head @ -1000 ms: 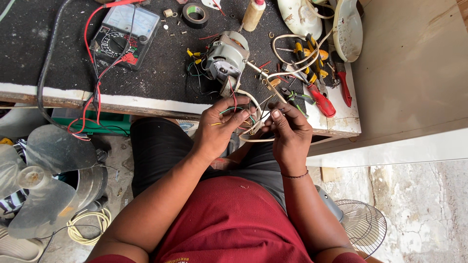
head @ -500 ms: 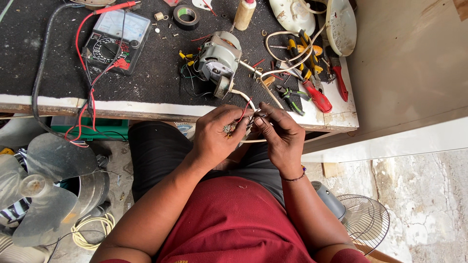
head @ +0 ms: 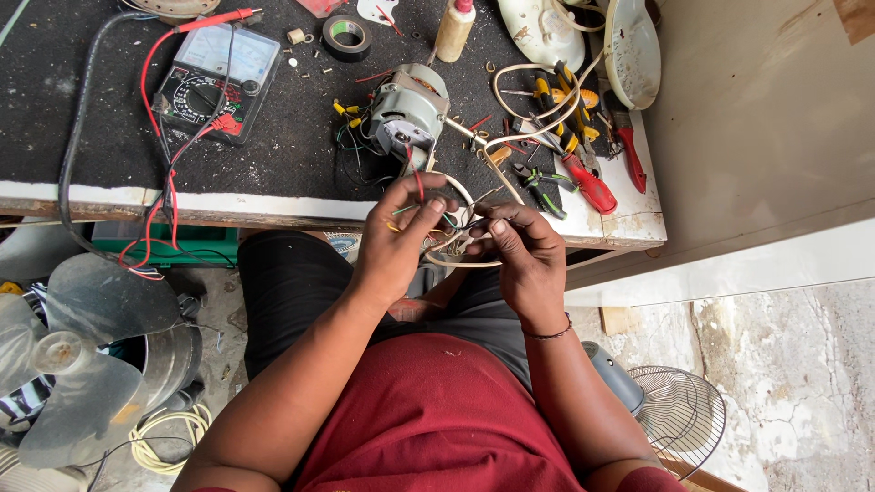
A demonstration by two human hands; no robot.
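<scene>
My left hand and my right hand meet just below the front edge of the workbench. Both pinch a bunch of thin coloured wires, with a cream cable looped around them. The wires run up to a small grey electric motor lying on the black bench mat. The fingertips of the two hands almost touch over the wire ends. My lap and red shirt lie below the hands.
An analogue multimeter with red and black leads lies at the left. Black tape roll, glue bottle, red-handled pliers and screwdrivers are on the bench. Grey fan blades sit at floor left, a fan guard at right.
Both hands have stayed together on the wires, shifting slightly toward the bench edge. The view has drifted a little; the bench items have not moved.
</scene>
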